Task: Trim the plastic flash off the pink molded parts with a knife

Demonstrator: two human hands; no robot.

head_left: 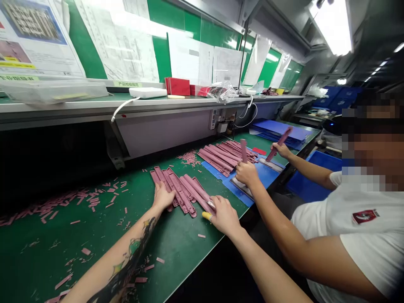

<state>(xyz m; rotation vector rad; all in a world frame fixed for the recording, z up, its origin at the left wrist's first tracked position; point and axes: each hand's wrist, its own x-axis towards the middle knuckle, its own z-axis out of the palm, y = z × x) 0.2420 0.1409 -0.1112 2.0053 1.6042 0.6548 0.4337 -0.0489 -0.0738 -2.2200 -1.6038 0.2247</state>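
A pile of pink moulded plastic strips lies on the green bench mat in front of me. My left hand presses down on the near end of the pile, with its fingers over the strips. My right hand is shut on a yellow-handled trimming knife. The knife's small metal blade touches the far end of a strip. Pink plastic offcuts lie scattered to the left of my left hand and around my forearm.
To the right, a co-worker's hands hold pink strips over a blue mat, beside another stacked pile. Blue sheets lie further along. A raised shelf carries a white box, red cards and plastic bags. Blue crates stand at the right.
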